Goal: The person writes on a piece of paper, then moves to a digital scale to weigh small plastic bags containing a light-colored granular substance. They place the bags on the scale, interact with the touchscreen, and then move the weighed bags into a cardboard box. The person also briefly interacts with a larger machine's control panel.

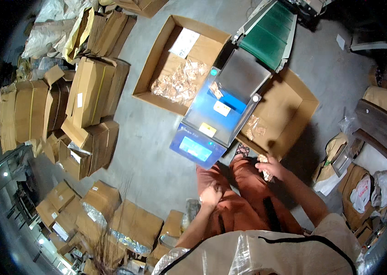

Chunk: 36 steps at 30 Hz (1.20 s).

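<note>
My right hand (272, 168) is closed around several small clear plastic packets (264, 167) with brownish contents, beside the near edge of the right-hand open cardboard box (289, 98). A few like packets (254, 128) lie in that box. My left hand (211, 194) rests on my left thigh with its fingers curled; nothing shows in it. In front of me stands a blue-and-grey machine (214, 112) with a lit screen (196, 149) on its near end. One packet (216, 90) sits on the machine's top. Another open cardboard box (157, 71), left of the machine, holds a heap of packets (179, 82).
A green conveyor belt (269, 34) slopes up from the machine's far end. Stacked cardboard boxes (90, 94) stand along the left, with more cartons (136, 224) at the lower left. Bags and cardboard (363, 190) crowd the right side. Grey floor (134, 151) shows between them.
</note>
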Each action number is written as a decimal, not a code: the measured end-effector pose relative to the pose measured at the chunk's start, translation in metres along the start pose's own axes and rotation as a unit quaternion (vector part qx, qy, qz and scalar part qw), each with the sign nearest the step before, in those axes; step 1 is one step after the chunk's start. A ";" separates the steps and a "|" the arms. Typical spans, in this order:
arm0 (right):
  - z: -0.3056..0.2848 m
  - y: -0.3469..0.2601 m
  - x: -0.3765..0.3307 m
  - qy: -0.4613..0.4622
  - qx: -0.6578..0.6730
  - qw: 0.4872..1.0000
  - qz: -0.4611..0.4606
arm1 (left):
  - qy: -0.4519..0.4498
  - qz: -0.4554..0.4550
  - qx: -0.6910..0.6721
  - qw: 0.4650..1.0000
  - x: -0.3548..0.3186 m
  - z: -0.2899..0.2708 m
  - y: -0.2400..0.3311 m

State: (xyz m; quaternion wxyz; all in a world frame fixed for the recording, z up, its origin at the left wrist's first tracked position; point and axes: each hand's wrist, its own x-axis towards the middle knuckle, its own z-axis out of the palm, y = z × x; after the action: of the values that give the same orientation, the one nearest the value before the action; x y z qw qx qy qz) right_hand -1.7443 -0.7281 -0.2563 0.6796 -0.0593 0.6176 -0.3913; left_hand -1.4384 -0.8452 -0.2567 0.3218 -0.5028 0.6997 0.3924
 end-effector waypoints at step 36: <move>0.149 -0.089 0.127 0.322 0.327 0.881 -0.116 | 0.008 0.274 0.136 0.952 0.045 -0.154 -0.198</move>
State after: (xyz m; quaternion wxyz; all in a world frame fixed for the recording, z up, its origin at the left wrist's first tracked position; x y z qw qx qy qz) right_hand -1.6618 -0.9265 -0.2722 0.3736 0.2245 0.6281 -0.6446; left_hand -1.2707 -1.0369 -0.2645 0.2614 -0.2460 0.8602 0.3623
